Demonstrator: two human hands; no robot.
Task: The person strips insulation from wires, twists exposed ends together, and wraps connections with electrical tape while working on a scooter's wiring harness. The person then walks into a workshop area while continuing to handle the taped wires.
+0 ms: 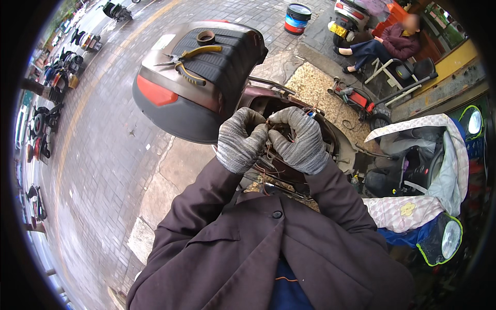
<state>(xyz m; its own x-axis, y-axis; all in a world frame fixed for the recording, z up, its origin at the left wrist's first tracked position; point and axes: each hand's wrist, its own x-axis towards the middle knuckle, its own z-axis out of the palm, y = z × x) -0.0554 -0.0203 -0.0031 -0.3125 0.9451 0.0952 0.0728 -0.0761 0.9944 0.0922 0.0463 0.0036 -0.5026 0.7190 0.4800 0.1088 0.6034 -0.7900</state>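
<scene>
Both my hands wear grey knitted gloves and meet over the opened body of a scooter (338,139). My left hand (241,140) is closed, thumb and fingers pinched at a thin dark wire. Right beside it, my right hand (298,139) pinches the wire too, their fingertips almost touching. More loose wires (274,155) show in the cavity beneath, partly hidden by the gloves. Beyond my left hand stands the scooter's top box (155,116). On its lid lie pliers (192,62) with yellow handles and a roll of tape (205,37).
A scooter with a quilted cover (413,212) and mirrors stands close on my right. Past the cavity are a red floor jack (361,101) and a seated person (398,44). A paint bucket (297,19) stands on the paving ahead; parked scooters (59,72) line the far left.
</scene>
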